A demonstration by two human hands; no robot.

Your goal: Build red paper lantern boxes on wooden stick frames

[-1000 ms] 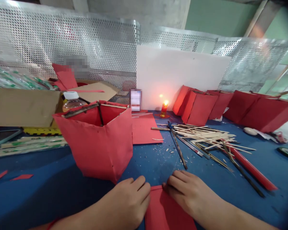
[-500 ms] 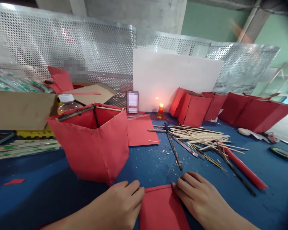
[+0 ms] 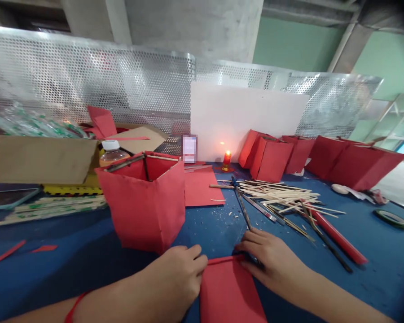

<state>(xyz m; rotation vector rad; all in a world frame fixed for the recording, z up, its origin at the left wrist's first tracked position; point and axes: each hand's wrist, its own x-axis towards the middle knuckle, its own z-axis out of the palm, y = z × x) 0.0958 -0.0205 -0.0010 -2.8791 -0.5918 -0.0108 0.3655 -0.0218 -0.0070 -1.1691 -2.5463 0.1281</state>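
Observation:
A folded sheet of red paper (image 3: 231, 291) lies in front of me, with a narrow fold along its far edge. My left hand (image 3: 182, 278) is closed at the sheet's upper left corner. At the upper right corner, the curled fingers and thumb of my right hand (image 3: 267, 258) grip the paper's edge; a dark patch beneath the palm is unclear. The lower end of a dark stick (image 3: 243, 204) disappears behind my right hand. Beyond my left hand stands an open-topped red paper lantern (image 3: 144, 211) with thin sticks along its rim.
On the blue table (image 3: 70, 278) lie loose pale sticks (image 3: 279, 193), a red tube (image 3: 336, 237) and a tape roll (image 3: 391, 219). A lit candle (image 3: 226, 160) burns near several red paper lanterns (image 3: 272, 159). Behind the left lantern are a bottle (image 3: 112, 152) and a cardboard box (image 3: 40, 159).
My right hand has shifted slightly left and away from me, its fingers lifting past the paper's far edge and covering the dark stick's end. My left hand stays at its corner. The view has turned left.

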